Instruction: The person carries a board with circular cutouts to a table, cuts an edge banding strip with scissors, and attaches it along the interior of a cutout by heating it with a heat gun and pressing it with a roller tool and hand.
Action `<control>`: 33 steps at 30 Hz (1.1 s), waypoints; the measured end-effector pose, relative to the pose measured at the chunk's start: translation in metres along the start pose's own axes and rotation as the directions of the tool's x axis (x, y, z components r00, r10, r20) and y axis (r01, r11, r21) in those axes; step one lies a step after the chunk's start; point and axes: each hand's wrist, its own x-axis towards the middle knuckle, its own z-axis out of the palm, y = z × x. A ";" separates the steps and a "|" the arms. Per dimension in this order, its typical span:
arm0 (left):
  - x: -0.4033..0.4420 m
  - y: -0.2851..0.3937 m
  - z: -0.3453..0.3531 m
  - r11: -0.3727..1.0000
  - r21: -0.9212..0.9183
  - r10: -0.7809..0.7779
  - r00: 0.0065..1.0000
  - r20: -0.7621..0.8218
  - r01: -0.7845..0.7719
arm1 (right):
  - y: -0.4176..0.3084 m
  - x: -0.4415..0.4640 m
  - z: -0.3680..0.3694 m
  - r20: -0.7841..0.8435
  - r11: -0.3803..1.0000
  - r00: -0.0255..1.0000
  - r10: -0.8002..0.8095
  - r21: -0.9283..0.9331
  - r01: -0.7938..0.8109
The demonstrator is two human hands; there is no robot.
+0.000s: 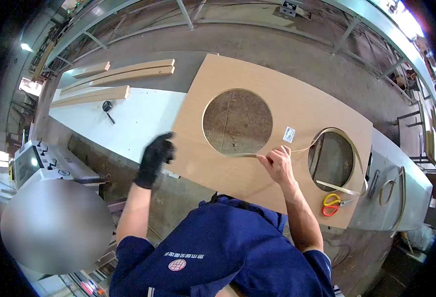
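A wood-coloured panel (297, 114) with two round cut-outs lies before me. My right hand (278, 164), bare, is closed around a thin strip of edge banding (247, 155) between the two holes. One end of the strip reaches the lower rim of the left hole; the rest loops around the right hole. In a black glove, my left hand (156, 157) hovers by the panel's left edge, fingers loosely apart and holding nothing visible. Scissors (330, 205) with yellow and red handles rest below the right hole. A small white label (288, 134) sits between the holes.
Several wooden strips (124, 74) and a tape measure (108, 110) lie on the white board (143, 114) at left. More banding coils (388, 192) are on the right-hand surface. A machine with a control panel (42, 161) stands at lower left; metal frames (188, 17) run behind.
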 end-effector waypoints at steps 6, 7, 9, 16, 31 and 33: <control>-0.001 -0.037 0.082 0.801 0.563 0.127 0.976 0.175 -0.205 | -0.001 0.008 0.006 0.113 0.997 0.993 0.037 0.060 -0.044; 0.001 -0.040 0.090 0.632 0.719 0.271 0.952 0.143 -0.288 | -0.001 0.007 0.006 0.127 0.996 0.991 0.043 0.075 -0.053; 0.000 -0.029 0.103 0.374 0.856 0.449 0.877 0.171 -0.358 | -0.003 0.006 0.003 0.163 0.993 0.985 0.048 0.103 -0.065; 0.005 -0.057 0.067 0.392 0.843 0.296 0.918 0.263 -0.368 | 0.005 -0.002 -0.007 0.131 0.994 0.989 -0.064 0.099 0.051; -0.025 -0.170 0.092 0.578 0.799 0.091 0.986 0.137 -0.164 | -0.187 -0.010 -0.276 -0.584 0.677 0.463 -0.667 -0.215 0.704; -0.021 -0.169 0.090 0.608 0.788 -0.007 0.993 0.122 -0.093 | -0.217 -0.007 -0.321 -0.431 0.390 0.174 -0.885 -0.484 0.783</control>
